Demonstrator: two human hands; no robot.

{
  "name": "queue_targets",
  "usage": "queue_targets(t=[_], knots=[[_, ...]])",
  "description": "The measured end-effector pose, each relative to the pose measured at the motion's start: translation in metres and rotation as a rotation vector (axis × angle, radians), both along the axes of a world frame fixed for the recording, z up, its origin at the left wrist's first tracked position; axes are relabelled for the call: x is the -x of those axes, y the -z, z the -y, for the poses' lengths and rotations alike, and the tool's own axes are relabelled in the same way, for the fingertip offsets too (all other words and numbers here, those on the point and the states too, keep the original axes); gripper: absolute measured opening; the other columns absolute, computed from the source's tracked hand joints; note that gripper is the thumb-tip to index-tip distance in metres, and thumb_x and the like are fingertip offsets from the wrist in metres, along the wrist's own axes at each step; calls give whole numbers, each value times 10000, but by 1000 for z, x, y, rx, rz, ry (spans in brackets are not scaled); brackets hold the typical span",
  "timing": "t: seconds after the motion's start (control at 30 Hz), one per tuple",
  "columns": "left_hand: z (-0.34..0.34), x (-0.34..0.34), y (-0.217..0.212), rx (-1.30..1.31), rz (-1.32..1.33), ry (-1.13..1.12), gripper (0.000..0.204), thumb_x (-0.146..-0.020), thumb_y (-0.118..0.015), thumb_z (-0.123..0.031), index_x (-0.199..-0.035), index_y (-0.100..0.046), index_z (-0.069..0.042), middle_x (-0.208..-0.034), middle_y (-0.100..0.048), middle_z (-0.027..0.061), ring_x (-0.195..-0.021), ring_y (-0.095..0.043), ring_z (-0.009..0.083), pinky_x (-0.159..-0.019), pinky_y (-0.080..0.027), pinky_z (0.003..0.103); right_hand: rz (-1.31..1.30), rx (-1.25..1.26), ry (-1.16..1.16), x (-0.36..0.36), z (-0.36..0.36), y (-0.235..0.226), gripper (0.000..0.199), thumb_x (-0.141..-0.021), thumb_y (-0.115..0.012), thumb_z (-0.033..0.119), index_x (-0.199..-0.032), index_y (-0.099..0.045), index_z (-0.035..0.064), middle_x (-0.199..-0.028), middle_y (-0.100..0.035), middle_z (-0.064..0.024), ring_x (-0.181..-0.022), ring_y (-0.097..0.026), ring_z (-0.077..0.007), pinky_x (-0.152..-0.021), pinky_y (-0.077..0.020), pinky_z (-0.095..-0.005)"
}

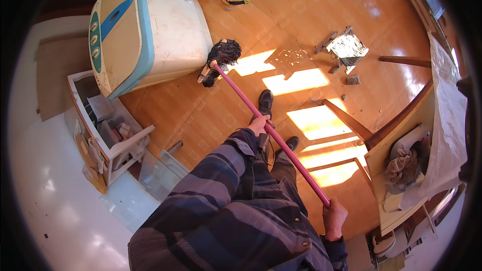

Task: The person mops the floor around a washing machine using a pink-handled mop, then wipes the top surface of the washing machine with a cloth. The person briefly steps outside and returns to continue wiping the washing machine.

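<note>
Both hands gripped the pink mop handle (271, 130), left hand (258, 124) midway, right hand (334, 217) at its end, fingers clamped, steering the dark mop head (222, 56) beside the washing machine (150, 25).

The wooden floor (221, 115) under me carries a washer (150, 30), my mop head (223, 55) (dark strands), and small debris (346, 47) farther away.

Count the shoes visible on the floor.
2: one black shoe beside the pink mop handle, another black shoe nearer the body, partly hidden by the handle.
</note>
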State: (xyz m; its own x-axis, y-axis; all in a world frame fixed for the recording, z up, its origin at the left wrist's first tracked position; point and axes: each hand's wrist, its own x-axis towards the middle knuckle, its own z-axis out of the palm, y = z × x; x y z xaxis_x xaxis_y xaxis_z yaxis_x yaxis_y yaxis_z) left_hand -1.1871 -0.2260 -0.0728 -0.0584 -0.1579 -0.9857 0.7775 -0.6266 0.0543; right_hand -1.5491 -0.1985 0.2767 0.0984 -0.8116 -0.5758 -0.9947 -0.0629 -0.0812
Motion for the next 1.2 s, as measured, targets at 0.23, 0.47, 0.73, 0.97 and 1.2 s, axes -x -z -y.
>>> queue_targets(t=[0.23, 0.47, 0.73, 0.97, 1.2], knots=[[-53, 74, -62, -36, 179, -2, 226, -973, -644, -246, -804, -568, -116, -702, -580, 68, -675, -605, 260, -596, -479, 449, 7, -97, 43, 124, -87, 62, 213, -830, -733, 298, -763, -688, 101, -710, -679, -185, -698, -676, -421, -629, -535, -508], [-98, 111, -129, -4, 275, 25, 205, -961, -678, -246, -817, -592, -129, -712, -620, 40, -671, -633, 223, -558, -475, 384, 162, -173, 27, 198, -140, 101, 277, -841, -749, 346, -806, -744, 71, -740, -698, -201, -729, -689, -427, -675, -552, -515], [-92, 123, -222, 158, 233, 24, 202, -992, -658, -245, -845, -618, -112, -792, -683, 64, -751, -653, 205, -672, -463, 354, 187, -86, -10, 233, -127, 121, 292, -837, -757, 336, -781, -723, 52, -745, -700, -207, -736, -689, -431, -657, -545, -511], [-71, 85, -262, 260, 161, 62, 245, -1014, -665, -344, -913, -645, -122, -879, -702, 54, -844, -644, 187, -738, -445, 339, 187, -134, -45, 212, -91, 108, 302, -863, -729, 356, -790, -713, 63, -747, -698, -205, -737, -682, -438, -664, -551, -498], [-29, 41, -235, 174, 22, 112, 368, -971, -702, -487, -859, -599, -152, -842, -674, 45, -815, -622, 199, -675, -407, 349, 80, -233, 23, 176, -56, 83, 302, -836, -724, 387, -828, -742, 85, -777, -715, -189, -783, -696, -421, -700, -556, -500]])
